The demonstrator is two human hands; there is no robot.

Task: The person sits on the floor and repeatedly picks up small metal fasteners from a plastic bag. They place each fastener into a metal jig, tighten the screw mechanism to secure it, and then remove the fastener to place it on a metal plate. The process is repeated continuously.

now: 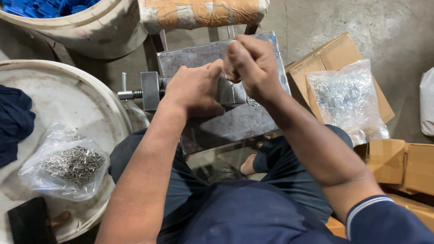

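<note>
Bare concrete floor lies all around the seated person. Nearest left, a clear plastic bag of small metal pins [72,165] rests on a white round lid [81,97]. Farther, on the grey steel plate [235,124], the left hand [194,90] is closed over a small metal press block [231,92]; the right hand [253,65], fisted, pinches something unseen above it.
</note>
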